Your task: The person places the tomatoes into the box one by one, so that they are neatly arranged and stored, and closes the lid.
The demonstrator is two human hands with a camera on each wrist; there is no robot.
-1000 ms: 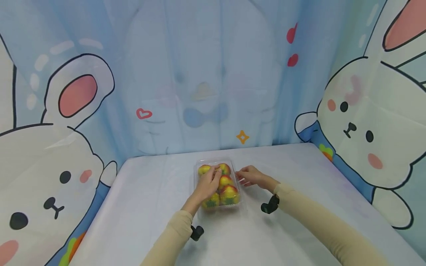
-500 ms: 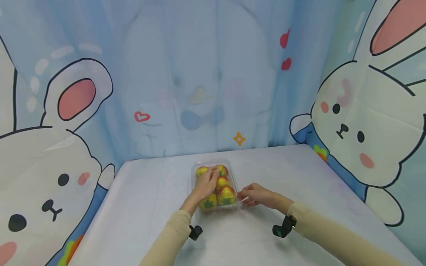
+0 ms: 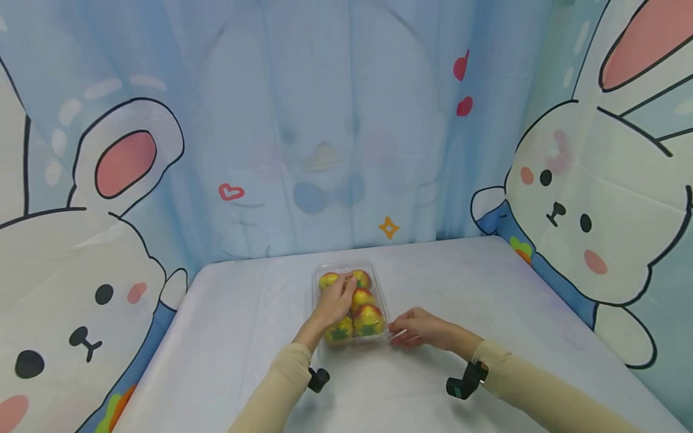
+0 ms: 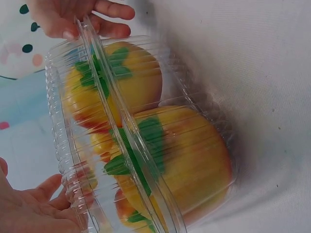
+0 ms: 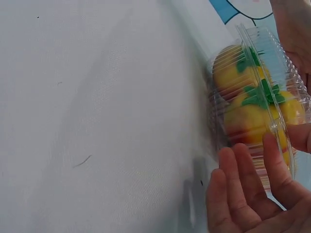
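Note:
A clear plastic clamshell box point(image 3: 381, 294) stands on the table with its lid down. Inside are several yellow-and-red peach-like fruits point(image 3: 369, 320) with green leaves, some hidden under the left hand. My left hand point(image 3: 332, 300) rests on top of the lid, fingers reaching toward the far side; the left wrist view shows part of this hand point(image 4: 36, 208) against the ridged lid. At the box's near right corner, my right hand point(image 3: 417, 329) pinches the rim between thumb and index finger. The right wrist view shows the other fingers point(image 5: 235, 187) spread below the rim point(image 5: 277, 126).
A white cloth point(image 3: 243, 331) covers the table. Behind it hangs a blue curtain point(image 3: 325, 90), with large cartoon animals printed on both sides. Each wrist wears a small black camera point(image 3: 465, 382).
My right hand has slid along the box's right side toward its near corner. The left hand stays on the lid. The head view has shifted slightly.

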